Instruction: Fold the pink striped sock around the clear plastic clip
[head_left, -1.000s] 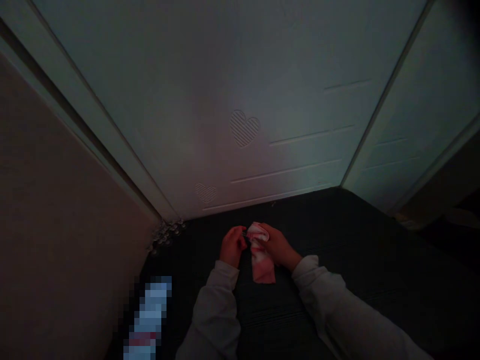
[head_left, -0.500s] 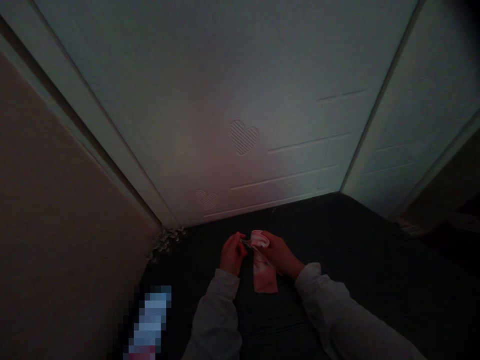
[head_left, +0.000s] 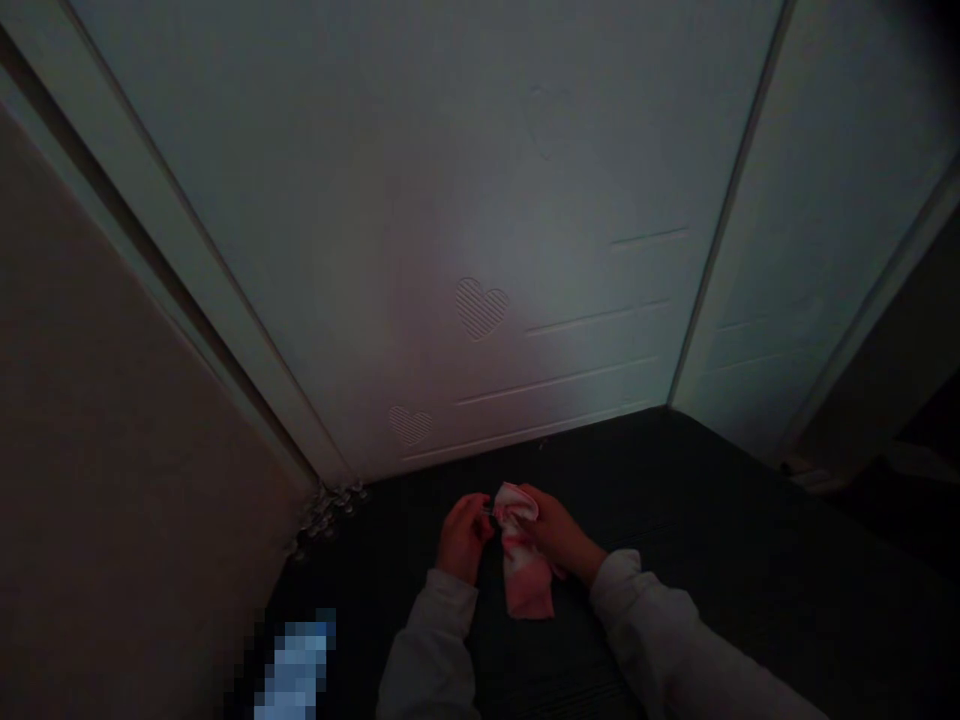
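One left hand (head_left: 461,537), fingers curled inward, too dim to tell if pinching anything, just beside pink-and-white cloth (head_left: 528,588). Bunched on top, square-ended below, over dark surface (head_left: 645,500); pinched by right hand (head_left: 561,538), slanting inward.

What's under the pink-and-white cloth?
The dark surface shows around the pink-and-white cloth; what lies directly beneath is covered. The right hand, partly hidden, holds its upper part.
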